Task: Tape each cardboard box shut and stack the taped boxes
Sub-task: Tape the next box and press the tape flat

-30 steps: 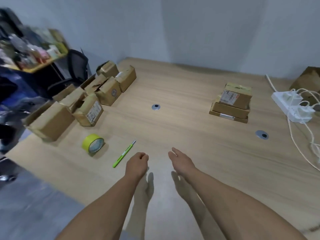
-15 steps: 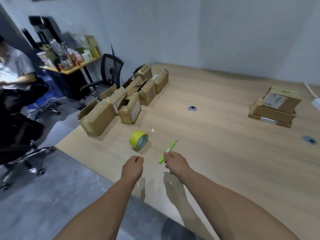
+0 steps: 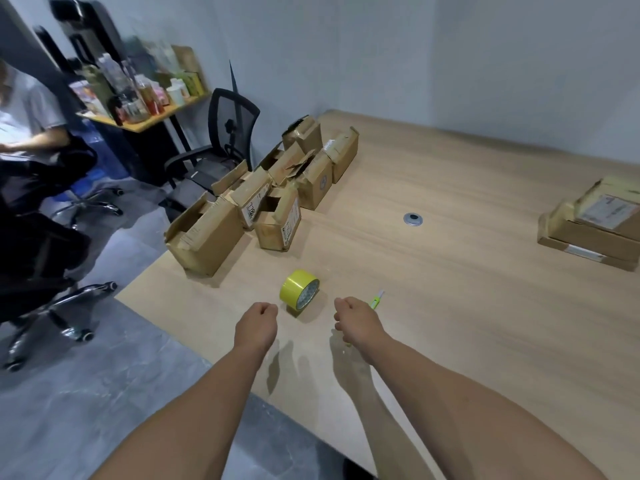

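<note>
Both forearms reach out over the near edge of the wooden table (image 3: 467, 323). The left hand (image 3: 257, 323) hovers above the wood with its fingers curled into a loose fist around nothing. The right hand (image 3: 356, 322) is curled too, and a green utility knife (image 3: 376, 301) runs under it with only the blade end showing past the knuckles. I cannot tell whether the fingers grip the knife or merely hang over it. Between the two hands and just beyond them, a roll of yellow tape (image 3: 300, 289) stands on its edge, touching neither hand. Farther out beyond the left hand is a cluster of open cardboard boxes (image 3: 277, 226), flaps up and untaped, packed against each other along the table's left edge. The nearest open box (image 3: 204, 233) is the largest. Well out to the right of the right hand is a stack of taped boxes (image 3: 595, 233), three high, with a labelled one on top. A round metal grommet (image 3: 412, 219) lies in the tabletop beyond the right hand. Past the table's left edge stand a black mesh chair (image 3: 232, 133) and a cluttered shelf (image 3: 138, 98).
</note>
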Demonstrator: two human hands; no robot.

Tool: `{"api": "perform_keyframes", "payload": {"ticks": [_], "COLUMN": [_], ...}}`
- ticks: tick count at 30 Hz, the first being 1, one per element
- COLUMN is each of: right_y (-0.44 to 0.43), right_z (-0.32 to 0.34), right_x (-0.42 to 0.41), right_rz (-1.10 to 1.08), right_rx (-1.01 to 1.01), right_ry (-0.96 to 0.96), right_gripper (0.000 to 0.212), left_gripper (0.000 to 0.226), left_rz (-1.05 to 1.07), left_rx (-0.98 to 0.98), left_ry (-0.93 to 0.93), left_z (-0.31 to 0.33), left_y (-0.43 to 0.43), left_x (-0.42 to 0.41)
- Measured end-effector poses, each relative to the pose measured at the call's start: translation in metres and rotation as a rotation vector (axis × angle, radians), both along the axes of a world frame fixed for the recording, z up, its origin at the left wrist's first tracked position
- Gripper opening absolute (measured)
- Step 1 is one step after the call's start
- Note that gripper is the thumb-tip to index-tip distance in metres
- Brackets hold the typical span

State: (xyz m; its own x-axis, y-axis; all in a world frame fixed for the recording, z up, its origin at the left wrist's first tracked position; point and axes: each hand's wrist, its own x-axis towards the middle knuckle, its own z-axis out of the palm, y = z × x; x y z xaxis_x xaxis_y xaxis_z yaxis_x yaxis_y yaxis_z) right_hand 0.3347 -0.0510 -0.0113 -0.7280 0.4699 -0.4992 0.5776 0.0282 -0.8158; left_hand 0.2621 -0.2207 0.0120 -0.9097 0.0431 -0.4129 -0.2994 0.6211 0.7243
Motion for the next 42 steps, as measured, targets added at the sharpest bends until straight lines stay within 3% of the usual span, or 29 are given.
{"api": "perform_keyframes", "payload": {"ticks": [7, 13, 20, 27, 31, 42], "right_y": [0.022, 0.019, 0.010, -0.001, -0.006, -0.006], "right_z": [0.002, -0.003, -0.019, -0.021, -0.026, -0.029], "right_x": [-0.069, -0.118, -0.180, -0.249, -0.277, -0.285], "right_rz": [0.001, 0.010, -0.053, -0.181, -0.216, -0.267], "right_rx": [0.014, -0.011, -0.070, -0.243, -0.313, -0.370], "right_ry": [0.053, 0.069, 0.018, -0.002, 0.020, 0.064], "right_gripper": [0.041, 0.043, 0.037, 0.028, 0.038, 0.038], "left_gripper": [0.024, 0.044, 0.050, 0.034, 0.031, 0.020], "left_rz": [0.116, 0.192, 0.222, 0.151, 0.149, 0.053], "left_rx": [0.070, 0.111, 0.178, 0.299, 0.418, 0.519], "left_ry": [0.005, -0.079, -0.197, -0.257, -0.316, -0.356], "left_z": [0.001, -0.004, -0.017, -0.023, -0.026, -0.038], "left_y": [0.006, 0.004, 0.007, 0.024, 0.041, 0.060], "left_x": [-0.068, -0.114, -0.194, -0.270, -0.292, -0.295]}}
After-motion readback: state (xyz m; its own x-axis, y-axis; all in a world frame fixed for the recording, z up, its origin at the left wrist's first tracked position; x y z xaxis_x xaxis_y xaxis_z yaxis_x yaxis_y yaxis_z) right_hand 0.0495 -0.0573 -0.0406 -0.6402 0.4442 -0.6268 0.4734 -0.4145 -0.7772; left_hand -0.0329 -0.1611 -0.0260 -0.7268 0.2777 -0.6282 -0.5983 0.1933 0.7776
